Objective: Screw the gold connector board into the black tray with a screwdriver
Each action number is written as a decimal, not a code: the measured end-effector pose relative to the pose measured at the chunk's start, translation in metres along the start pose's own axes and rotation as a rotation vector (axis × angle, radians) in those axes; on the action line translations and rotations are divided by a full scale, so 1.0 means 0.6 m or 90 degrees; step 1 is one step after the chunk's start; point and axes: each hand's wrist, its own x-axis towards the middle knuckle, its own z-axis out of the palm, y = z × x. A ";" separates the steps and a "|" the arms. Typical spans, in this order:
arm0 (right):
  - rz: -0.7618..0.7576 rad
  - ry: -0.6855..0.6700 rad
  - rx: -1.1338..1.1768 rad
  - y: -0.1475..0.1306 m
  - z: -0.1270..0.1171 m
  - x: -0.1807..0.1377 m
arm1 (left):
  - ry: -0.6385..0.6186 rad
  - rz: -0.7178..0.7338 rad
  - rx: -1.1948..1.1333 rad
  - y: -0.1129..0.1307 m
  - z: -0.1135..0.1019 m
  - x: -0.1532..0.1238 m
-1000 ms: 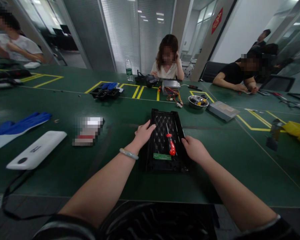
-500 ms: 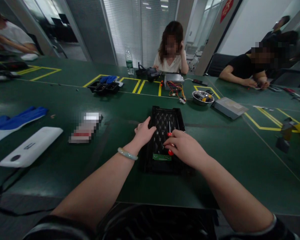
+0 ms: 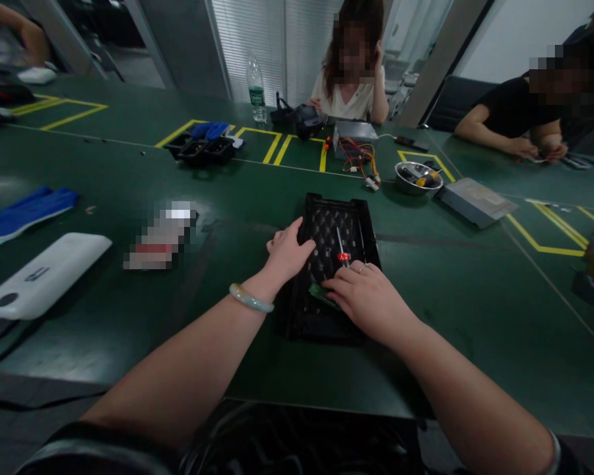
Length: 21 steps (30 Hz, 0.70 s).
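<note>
A black plastic tray (image 3: 361, 221) lies on the green table in front of me. Inside it are a red-handled screwdriver (image 3: 342, 249) and a small green circuit board (image 3: 321, 295). My left hand (image 3: 287, 252) rests on the tray's left rim, fingers curled over the edge. My right hand (image 3: 363, 298) lies inside the tray, fingers bent over the green board and the screwdriver's handle; the fingertips touch the board, which is tilted up. Most of the screwdriver handle is hidden under this hand.
To the left lie a white device (image 3: 39, 276) with a black cable and blue gloves (image 3: 22, 211). Beyond the tray are a metal bowl (image 3: 418, 177), a grey drive (image 3: 475, 201), wired parts (image 3: 359, 155) and a bottle (image 3: 256, 89). Other people sit across the table.
My right hand moved from the tray's right rim into the tray, over the screwdriver and onto the green board, which now sits tilted. The left hand stayed on the left rim.
</note>
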 end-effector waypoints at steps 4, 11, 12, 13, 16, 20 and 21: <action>0.007 0.015 0.028 -0.004 0.002 -0.003 | 0.006 0.007 -0.004 0.001 0.001 -0.001; 0.047 0.071 0.164 -0.002 -0.003 -0.005 | 0.029 0.010 0.004 0.003 0.002 -0.003; 0.057 0.085 0.198 -0.001 -0.004 -0.006 | 0.033 0.008 -0.005 0.002 0.003 -0.002; 0.076 0.101 0.242 0.000 -0.005 -0.007 | 0.038 0.008 -0.019 0.001 0.003 -0.002; 0.132 0.160 0.436 0.008 -0.007 -0.011 | 0.058 0.000 -0.082 -0.002 0.006 0.000; 0.139 0.200 0.663 0.019 -0.006 -0.014 | 0.107 -0.001 -0.144 0.000 0.003 -0.004; 0.142 0.191 0.708 0.020 -0.005 -0.014 | 0.131 0.020 -0.148 0.002 -0.001 -0.008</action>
